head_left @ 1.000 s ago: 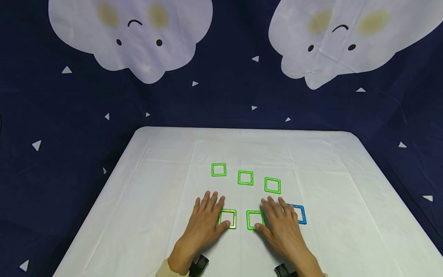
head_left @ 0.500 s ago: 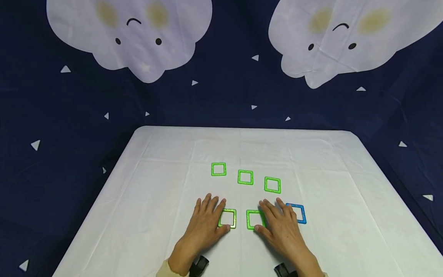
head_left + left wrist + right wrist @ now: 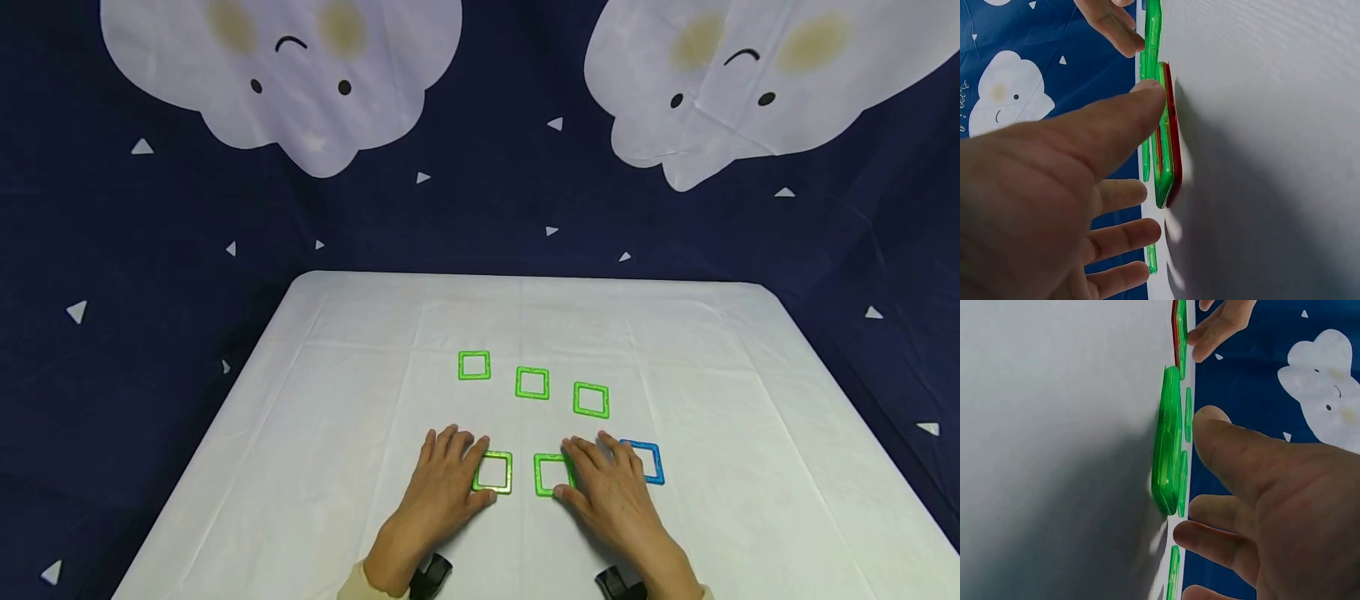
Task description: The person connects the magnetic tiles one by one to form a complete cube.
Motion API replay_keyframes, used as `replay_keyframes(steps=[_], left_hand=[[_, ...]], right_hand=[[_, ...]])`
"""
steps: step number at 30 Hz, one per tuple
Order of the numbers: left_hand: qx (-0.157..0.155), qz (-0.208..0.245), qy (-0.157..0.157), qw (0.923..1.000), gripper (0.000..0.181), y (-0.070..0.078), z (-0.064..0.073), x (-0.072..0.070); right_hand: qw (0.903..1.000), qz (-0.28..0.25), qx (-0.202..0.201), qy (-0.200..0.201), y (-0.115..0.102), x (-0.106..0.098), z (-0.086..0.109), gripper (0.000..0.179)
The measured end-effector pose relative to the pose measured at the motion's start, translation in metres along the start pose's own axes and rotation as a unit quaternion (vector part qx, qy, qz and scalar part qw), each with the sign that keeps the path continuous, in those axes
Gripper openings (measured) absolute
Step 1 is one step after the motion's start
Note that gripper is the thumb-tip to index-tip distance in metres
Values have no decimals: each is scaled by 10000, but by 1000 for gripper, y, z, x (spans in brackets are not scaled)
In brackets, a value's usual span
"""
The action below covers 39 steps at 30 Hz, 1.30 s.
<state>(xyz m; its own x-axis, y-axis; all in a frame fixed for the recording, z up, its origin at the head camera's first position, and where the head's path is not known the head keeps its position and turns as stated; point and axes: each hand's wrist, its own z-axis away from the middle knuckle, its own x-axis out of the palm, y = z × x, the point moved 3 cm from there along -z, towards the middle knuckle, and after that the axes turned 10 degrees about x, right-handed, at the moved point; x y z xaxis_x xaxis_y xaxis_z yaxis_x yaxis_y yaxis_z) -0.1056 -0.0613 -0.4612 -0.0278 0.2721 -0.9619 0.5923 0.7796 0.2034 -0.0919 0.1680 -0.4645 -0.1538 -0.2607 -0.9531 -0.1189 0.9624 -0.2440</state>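
Note:
My left hand is over the left side of a green square frame tile, thumb by its near edge and index finger by its far corner. In the left wrist view, a red tile lies under that green one, and the thumb overlaps the top. My right hand covers the right side of a second green square tile. Its thumb is at the near edge, fingers slightly bent and spread. A blue square tile sticks out from behind the right fingers, its left part hidden.
Three more green square tiles lie farther back in a slanting row: left, middle and right. All are on a white-covered table. Behind it hangs a dark blue cloth with clouds and small triangles.
The fingers of both hands have drawn back and bent a little, and the left thumb has edged left. The tiles have stayed in place.

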Motion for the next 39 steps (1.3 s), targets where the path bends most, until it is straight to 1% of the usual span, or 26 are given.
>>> replay_keyframes(steps=[4,9,19,28,33,39], left_hand=[[71,-83,75,9999,67,-1,0,0],[104,-112,140,9998,64,-1,1,0],[109,-150,137,9997,62,-1,2,-1],[115,-186,141,9997,61,-1,2,-1],[117,-174,125,9997,61,-1,2,-2],[32,11,158,9999,61,-3,3,-1]], right_hand=[[10000,51,-17,16,2,0,-2,57],[9998,97,-79,134,4,0,-3,54],[9999,65,-7,118,6,3,-6,50],[9997,-52,-110,222,9,5,-8,46],[9994,-95,-173,298,9,5,-9,42],[9992,-271,-121,277,11,6,-11,41]])
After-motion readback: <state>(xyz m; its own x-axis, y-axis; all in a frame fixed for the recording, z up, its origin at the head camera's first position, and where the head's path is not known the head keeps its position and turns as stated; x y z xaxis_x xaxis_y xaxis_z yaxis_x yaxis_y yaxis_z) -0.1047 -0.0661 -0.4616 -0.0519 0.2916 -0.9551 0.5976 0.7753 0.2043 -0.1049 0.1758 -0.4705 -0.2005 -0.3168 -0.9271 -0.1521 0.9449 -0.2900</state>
